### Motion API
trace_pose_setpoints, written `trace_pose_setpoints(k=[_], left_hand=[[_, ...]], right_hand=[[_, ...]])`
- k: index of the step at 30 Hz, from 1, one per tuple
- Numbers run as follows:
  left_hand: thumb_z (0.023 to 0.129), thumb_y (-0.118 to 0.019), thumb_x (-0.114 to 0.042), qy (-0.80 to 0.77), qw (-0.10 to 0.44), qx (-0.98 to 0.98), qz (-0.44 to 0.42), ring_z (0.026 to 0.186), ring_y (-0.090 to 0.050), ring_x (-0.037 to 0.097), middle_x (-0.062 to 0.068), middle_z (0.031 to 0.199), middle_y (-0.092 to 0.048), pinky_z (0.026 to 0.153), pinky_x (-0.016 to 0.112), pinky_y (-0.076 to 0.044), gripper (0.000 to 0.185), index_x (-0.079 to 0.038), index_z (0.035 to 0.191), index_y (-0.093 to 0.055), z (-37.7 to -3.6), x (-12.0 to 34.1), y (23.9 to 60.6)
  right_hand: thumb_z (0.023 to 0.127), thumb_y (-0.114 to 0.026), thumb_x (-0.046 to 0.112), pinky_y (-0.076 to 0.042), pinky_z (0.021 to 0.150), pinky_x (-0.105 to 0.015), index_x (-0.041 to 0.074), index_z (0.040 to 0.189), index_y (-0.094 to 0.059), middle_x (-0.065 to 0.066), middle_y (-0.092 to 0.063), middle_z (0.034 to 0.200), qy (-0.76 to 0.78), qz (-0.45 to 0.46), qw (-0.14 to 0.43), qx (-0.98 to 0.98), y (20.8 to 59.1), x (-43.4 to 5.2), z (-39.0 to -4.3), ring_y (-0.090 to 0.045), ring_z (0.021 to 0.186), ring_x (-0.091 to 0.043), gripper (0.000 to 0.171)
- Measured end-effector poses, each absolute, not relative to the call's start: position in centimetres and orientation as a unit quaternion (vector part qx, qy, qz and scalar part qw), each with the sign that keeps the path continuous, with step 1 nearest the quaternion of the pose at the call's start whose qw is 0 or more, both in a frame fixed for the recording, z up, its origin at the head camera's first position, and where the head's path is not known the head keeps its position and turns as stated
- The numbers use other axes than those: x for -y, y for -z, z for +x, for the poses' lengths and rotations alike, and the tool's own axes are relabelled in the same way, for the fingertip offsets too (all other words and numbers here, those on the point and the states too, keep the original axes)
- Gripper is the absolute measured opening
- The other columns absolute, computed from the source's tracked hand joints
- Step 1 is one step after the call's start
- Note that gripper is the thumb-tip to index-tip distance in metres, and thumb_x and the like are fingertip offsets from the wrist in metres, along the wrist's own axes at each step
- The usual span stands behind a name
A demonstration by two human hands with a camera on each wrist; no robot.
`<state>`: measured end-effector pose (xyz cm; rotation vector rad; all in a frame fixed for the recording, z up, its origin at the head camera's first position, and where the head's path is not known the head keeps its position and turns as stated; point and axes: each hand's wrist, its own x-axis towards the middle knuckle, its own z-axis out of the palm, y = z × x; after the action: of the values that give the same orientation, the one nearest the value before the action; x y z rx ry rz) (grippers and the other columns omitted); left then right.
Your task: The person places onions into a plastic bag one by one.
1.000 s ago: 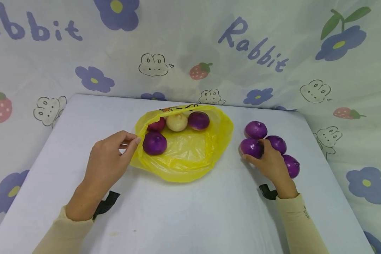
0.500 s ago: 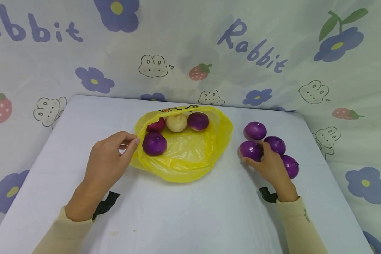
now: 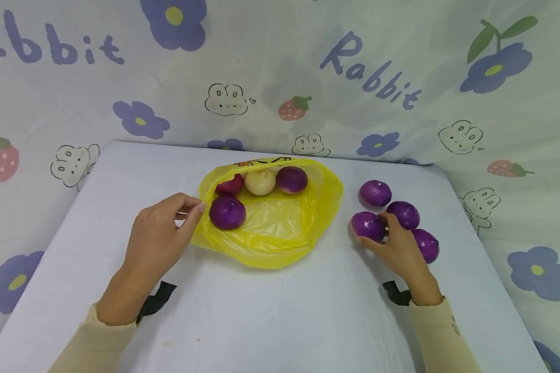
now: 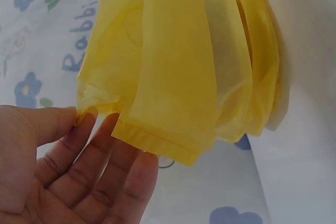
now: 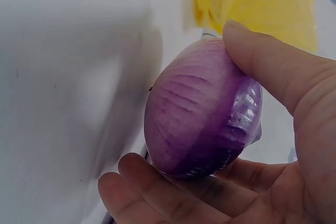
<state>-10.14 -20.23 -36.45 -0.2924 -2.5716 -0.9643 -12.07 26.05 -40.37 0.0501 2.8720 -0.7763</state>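
A yellow plastic bag (image 3: 275, 254) lies with its mouth spread on the white table. My left hand (image 3: 161, 241) pinches its left rim between thumb and forefinger; the left wrist view shows the bag's edge (image 4: 157, 142) hanging by the fingers. Inside are a pale onion (image 3: 260, 181), two purple onions (image 3: 227, 212) and a reddish round one (image 3: 230, 185), partly hidden by the rim. On the right, my right hand (image 3: 399, 246) grips a glossy purple onion (image 3: 367, 226), its thumb on one side and fingers on the other. Whether this onion touches the table is hard to tell.
Three more purple onions sit close around the right hand: one behind (image 3: 375, 193), one to the right (image 3: 403, 214) and one partly covered by the hand (image 3: 426, 245). A printed cloth (image 3: 261, 62) hangs behind the table's back edge.
My right hand has drawn the gripped purple onion slightly toward me, widening its gap from the onion behind. My left hand and the bag have stayed put.
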Motion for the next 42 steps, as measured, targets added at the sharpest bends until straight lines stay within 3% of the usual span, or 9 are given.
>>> trace_pose_setpoints(k=[18, 42], left_hand=[[0.099, -0.074, -0.012, 0.342, 0.179, 0.918, -0.096, 0.088, -0.075, 0.031, 0.011, 0.098, -0.077, 0.069, 0.052, -0.063, 0.012, -0.003, 0.107, -0.074, -10.1, 20.1, 36.5], [0.099, -0.074, -0.013, 0.343, 0.177, 0.918, -0.095, 0.088, -0.075, 0.031, 0.011, 0.096, -0.077, 0.069, 0.052, -0.063, 0.012, -0.003, 0.106, -0.074, -10.2, 20.1, 36.4]], right_hand=[[0.090, -0.078, 0.058, -0.054, 0.099, -0.058, -0.002, 0.159, -0.032, -0.028, -0.048, 0.153, 0.283, -0.014, 0.056, -0.957, 37.5, -24.7, -10.0, -0.063, 0.124, -0.046, 0.102], [0.084, -0.090, 0.038, -0.057, 0.097, -0.051, 0.007, 0.156, -0.041, -0.015, -0.054, 0.149, 0.313, -0.118, 0.002, -0.942, 33.9, -20.7, -9.0, -0.061, 0.128, -0.035, 0.092]])
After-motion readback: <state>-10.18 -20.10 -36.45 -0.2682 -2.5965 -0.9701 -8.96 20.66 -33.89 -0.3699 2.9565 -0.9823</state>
